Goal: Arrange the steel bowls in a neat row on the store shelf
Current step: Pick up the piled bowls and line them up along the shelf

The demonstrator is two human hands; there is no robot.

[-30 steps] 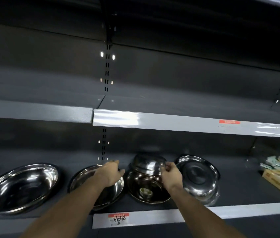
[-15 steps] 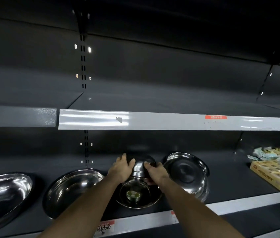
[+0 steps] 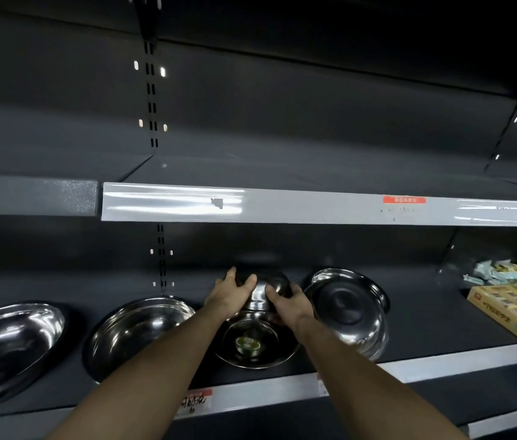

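Several steel bowls stand on the dark lower shelf [image 3: 425, 325]. An upturned steel bowl [image 3: 263, 289] sits at the back, over an open bowl [image 3: 252, 346] that has a green sticker inside. My left hand [image 3: 230, 295] holds the upturned bowl's left side and my right hand [image 3: 289, 304] holds its right side. To the right a stack of tilted steel bowls [image 3: 347, 312] leans close to my right wrist. On the left lie a wide bowl [image 3: 138, 328] and a larger bowl [image 3: 6, 344].
The grey upper shelf [image 3: 251, 173] holds nothing, with a pale price rail [image 3: 314, 208] along its front. A yellow carton of small packets [image 3: 511, 308] stands at the right of the lower shelf. A red price tag [image 3: 197, 400] hangs on the lower rail.
My left hand left the wide left bowl and went onto the upturned bowl. Both hands now hold it further back on the shelf. The view shifted slightly.
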